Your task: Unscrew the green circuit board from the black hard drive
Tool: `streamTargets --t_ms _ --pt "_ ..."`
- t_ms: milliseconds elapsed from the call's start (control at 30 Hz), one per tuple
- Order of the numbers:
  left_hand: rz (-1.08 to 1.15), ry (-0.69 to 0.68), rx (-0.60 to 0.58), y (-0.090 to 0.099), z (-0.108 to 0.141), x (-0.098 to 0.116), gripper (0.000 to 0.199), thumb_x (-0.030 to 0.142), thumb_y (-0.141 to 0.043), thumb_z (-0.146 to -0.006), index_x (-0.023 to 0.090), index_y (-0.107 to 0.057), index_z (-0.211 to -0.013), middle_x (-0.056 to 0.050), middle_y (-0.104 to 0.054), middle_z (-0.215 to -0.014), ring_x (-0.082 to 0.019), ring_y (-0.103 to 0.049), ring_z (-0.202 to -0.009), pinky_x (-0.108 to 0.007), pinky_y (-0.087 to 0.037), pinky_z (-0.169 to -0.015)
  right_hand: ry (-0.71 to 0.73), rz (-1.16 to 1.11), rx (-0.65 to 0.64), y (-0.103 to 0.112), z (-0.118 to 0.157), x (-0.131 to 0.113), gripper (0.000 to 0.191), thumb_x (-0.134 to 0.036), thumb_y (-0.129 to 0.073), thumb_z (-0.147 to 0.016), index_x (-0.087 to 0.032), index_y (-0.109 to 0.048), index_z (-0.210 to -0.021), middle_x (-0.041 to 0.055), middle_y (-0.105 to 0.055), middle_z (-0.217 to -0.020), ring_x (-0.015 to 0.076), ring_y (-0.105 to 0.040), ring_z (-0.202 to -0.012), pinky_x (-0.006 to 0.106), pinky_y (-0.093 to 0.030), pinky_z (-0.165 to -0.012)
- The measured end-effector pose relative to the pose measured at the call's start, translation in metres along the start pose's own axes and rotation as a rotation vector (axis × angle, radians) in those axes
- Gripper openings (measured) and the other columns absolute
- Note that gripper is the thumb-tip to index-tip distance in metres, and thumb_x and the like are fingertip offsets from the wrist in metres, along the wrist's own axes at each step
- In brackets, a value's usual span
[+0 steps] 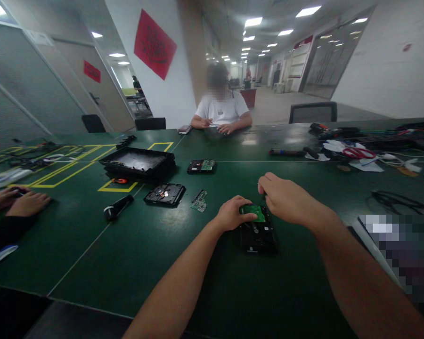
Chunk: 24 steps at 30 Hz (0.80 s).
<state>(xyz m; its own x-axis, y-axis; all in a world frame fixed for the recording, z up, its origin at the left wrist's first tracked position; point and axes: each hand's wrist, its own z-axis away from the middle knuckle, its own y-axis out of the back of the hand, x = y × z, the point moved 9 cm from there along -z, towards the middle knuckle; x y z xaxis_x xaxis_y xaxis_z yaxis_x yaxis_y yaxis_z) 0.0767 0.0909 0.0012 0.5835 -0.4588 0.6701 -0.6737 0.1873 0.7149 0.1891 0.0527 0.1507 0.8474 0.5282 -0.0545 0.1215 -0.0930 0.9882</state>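
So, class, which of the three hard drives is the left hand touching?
The nearest drive, its green board partly beneath the left hand; the leftmost drive and farthest drive lie untouched.

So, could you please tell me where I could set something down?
There's room between the left forearm and black tool, and between the right hand and black cable. The far right is crowded with cables and papers.

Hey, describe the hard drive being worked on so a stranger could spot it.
On the big green table, find the bare forearms at the near side. The left hand rests on a black hard drive with a green circuit board. Unlike the other two drives, farther left, this one has a hand on it.
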Motion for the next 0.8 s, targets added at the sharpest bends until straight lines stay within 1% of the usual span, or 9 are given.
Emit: streamTargets --t_ms 133,233,367,467,567,633,700,800 --pt "-0.008 -0.005 0.003 0.0 0.0 0.0 0.056 0.059 -0.079 -0.084 0.026 -0.073 -0.129 -0.007 -0.071 -0.124 -0.027 -0.069 -0.112 -0.038 -0.053 -0.103 0.001 -0.011 -0.064 0.001 0.0 -0.003 0.025 -0.001 -0.051 -0.084 -0.017 -0.061 -0.101 0.011 -0.062 -0.109 0.0202 -0.061 -0.08 0.033 -0.038 -0.067" --pt "-0.009 -0.009 0.007 0.0 0.0 0.0 0.055 0.058 -0.079 -0.084 0.027 -0.073 -0.129 -0.007 -0.07 -0.124 -0.027 -0.069 -0.112 -0.038 -0.053 -0.103 -0.004 -0.033 -0.075 0.001 0.002 0.0 0.026 0.0 -0.05 -0.085 -0.017 -0.06 -0.102 0.0111 -0.062 -0.11 0.0202 -0.062 -0.084 0.032 -0.04 -0.071" --pt "0.005 -0.017 0.011 0.0 0.0 0.0 0.056 0.058 -0.079 -0.084 0.026 -0.073 -0.129 -0.008 -0.07 -0.124 -0.027 -0.069 -0.111 -0.038 -0.053 -0.102 -0.032 -0.04 -0.052 0.0 0.006 0.005 0.025 0.0 -0.048 -0.088 -0.018 -0.059 -0.102 0.0106 -0.062 -0.11 0.0213 -0.064 -0.089 0.032 -0.042 -0.073" --pt "0.003 -0.021 0.007 0.0 0.0 0.0 0.056 0.057 -0.079 -0.085 0.025 -0.073 -0.129 -0.008 -0.071 -0.123 -0.027 -0.07 -0.11 -0.038 -0.054 -0.1 -0.043 0.001 -0.045 -0.001 0.009 0.003 0.023 -0.003 -0.051 -0.089 -0.018 -0.06 -0.104 0.0105 -0.063 -0.113 0.0222 -0.065 -0.089 0.033 -0.042 -0.072" --pt "0.0 -0.027 0.006 0.0 0.0 0.001 0.053 0.056 -0.078 -0.085 0.025 -0.073 -0.128 -0.008 -0.071 -0.122 -0.027 -0.07 -0.11 -0.038 -0.054 -0.1 -0.074 0.067 -0.038 -0.002 0.011 -0.001 0.017 -0.009 -0.053 -0.093 -0.018 -0.061 -0.106 0.0115 -0.064 -0.113 0.0239 -0.067 -0.089 0.034 -0.042 -0.071" --pt "-0.003 -0.037 0.01 0.001 0.001 0.002 0.053 0.056 -0.078 -0.086 0.025 -0.073 -0.128 -0.008 -0.071 -0.123 -0.027 -0.07 -0.11 -0.038 -0.054 -0.1 -0.097 0.112 -0.011 -0.001 0.012 -0.003 0.013 -0.015 -0.052 -0.098 -0.017 -0.061 -0.106 0.0132 -0.065 -0.113 0.0262 -0.068 -0.092 0.035 -0.043 -0.071" --pt "-0.009 -0.041 0.015 0.001 0.001 0.003 0.053 0.056 -0.078 -0.086 0.025 -0.073 -0.129 -0.008 -0.071 -0.123 -0.027 -0.069 -0.11 -0.038 -0.054 -0.1 -0.112 0.134 0.027 0.0 0.014 -0.001 0.014 -0.019 -0.05 -0.1 -0.016 -0.062 -0.106 0.0152 -0.064 -0.113 0.0281 -0.068 -0.094 0.036 -0.044 -0.072" --pt "-0.014 -0.03 0.022 0.001 0.002 0.001 0.054 0.056 -0.078 -0.086 0.025 -0.073 -0.129 -0.008 -0.07 -0.124 -0.027 -0.069 -0.11 -0.038 -0.054 -0.099 -0.066 0.077 0.054 0.0 0.016 0.001 0.018 -0.013 -0.051 -0.095 -0.016 -0.062 -0.109 0.0155 -0.062 -0.121 0.0257 -0.068 -0.094 0.035 -0.045 -0.074"
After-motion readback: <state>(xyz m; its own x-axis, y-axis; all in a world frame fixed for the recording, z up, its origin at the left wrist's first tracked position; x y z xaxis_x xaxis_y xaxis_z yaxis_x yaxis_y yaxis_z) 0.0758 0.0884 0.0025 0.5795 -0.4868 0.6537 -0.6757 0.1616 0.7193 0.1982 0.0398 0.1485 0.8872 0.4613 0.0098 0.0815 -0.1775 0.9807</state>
